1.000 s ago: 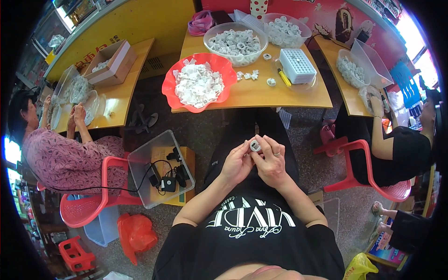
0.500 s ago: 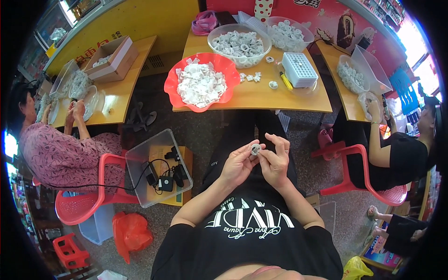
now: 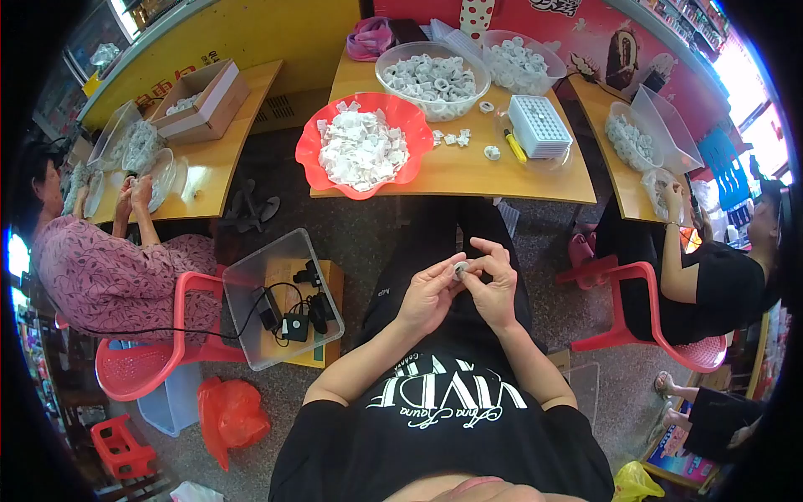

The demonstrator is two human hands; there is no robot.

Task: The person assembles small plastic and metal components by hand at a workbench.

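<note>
Over my lap, a small round white plastic part (image 3: 460,268) is pinched between the fingertips of both hands. My left hand (image 3: 428,294) grips it from the left side. From the right, the thumb and index finger of my right hand (image 3: 492,286) press on it, with other fingers raised. Ahead on the table, a red wavy-rimmed bowl (image 3: 306,159) holds a heap of small white plastic pieces (image 3: 364,146). Behind it, a clear bowl (image 3: 435,110) is full of round white parts (image 3: 431,77). Several small white pieces (image 3: 452,139) lie loose on the tabletop.
A stack of white trays (image 3: 539,127) and a yellow cutter (image 3: 514,147) sit at the table's right. Another clear bowl (image 3: 523,63) stands behind. Left of my legs is a clear bin (image 3: 251,335) with black adapters. People work at tables on both sides, on red chairs (image 3: 138,372).
My right fingers have shifted around the small round part, which is turned and now more covered by them. The view has moved slightly.
</note>
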